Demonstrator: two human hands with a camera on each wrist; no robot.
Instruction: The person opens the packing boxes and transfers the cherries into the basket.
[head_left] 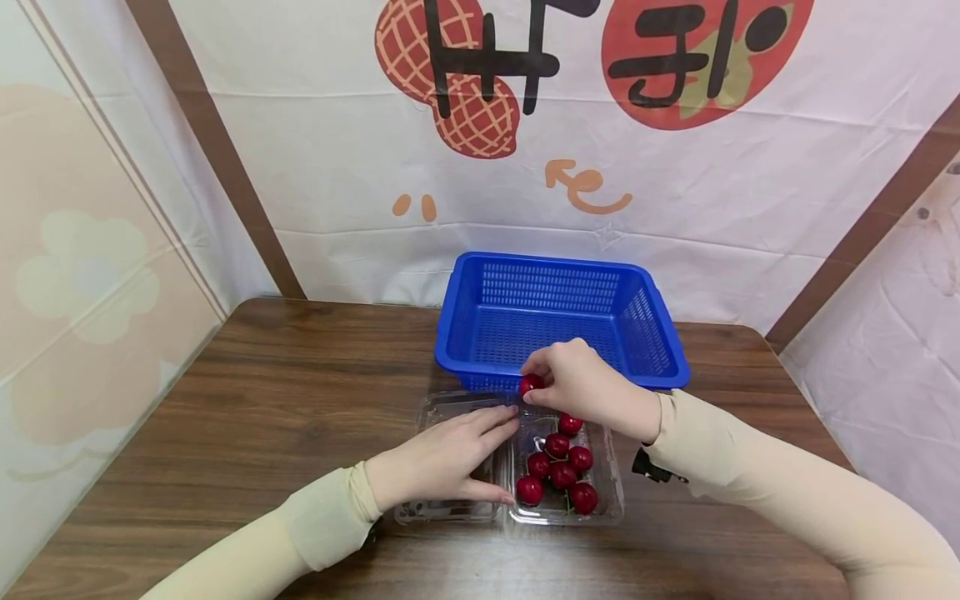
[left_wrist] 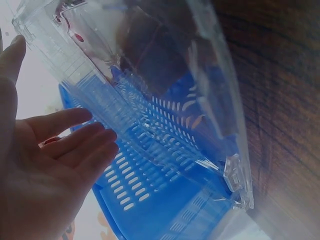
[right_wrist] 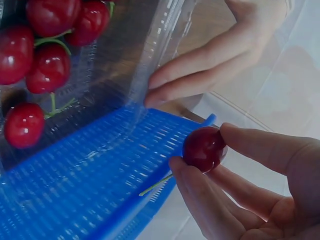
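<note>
Between thumb and fingers, my right hand (head_left: 581, 383) pinches a dark red cherry (right_wrist: 204, 149) with a green stem, over the far end of the clear plastic clamshell box (head_left: 617, 500). Several more cherries (head_left: 562, 475) lie in the right half of that box. My left hand (head_left: 450, 454) lies with fingers extended over the hinge and the box's lid (head_left: 442, 408), which is folded out to the left. In the left wrist view, the left fingers (left_wrist: 75, 117) are spread beside the clear plastic wall. Part of the lid is hidden under the left hand.
A blue plastic basket (head_left: 562, 333) with slotted walls stands just behind the box, its near rim close to the right hand. All of this is on a brown wooden table (head_left: 300, 433). A printed white cloth (head_left: 337, 167) hangs behind the table's far edge.
</note>
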